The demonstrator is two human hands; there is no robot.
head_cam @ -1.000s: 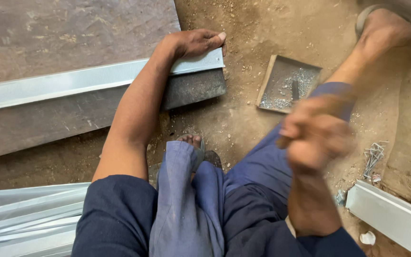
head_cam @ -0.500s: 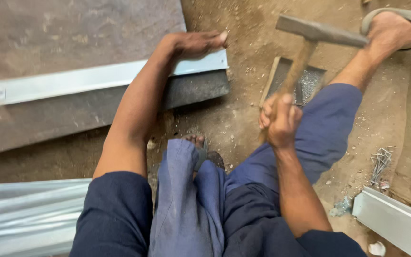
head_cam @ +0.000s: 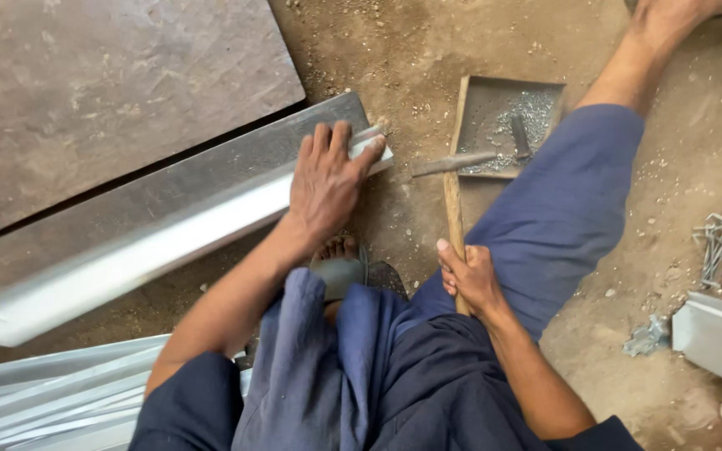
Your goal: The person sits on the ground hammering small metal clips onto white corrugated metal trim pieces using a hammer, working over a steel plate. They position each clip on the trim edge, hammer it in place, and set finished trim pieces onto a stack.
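A metal channel pinned flat, a hammer held beside it.

A stack of metal strips is seen nearest, at the left. The hammer is gripped at its wooden handle by the right hand. The metal channel is pressed down near its right end by the left hand, fingers spread, on a dark slab. Farther right, a tray of what may be nails lies on the dirt floor.

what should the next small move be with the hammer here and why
Probably raise the hammer and line it up over the end of the metal strip. The right hand has its grip low on the wooden handle, the head sits off to the side near the tray of nails, and the left hand pins the strip on the plank.
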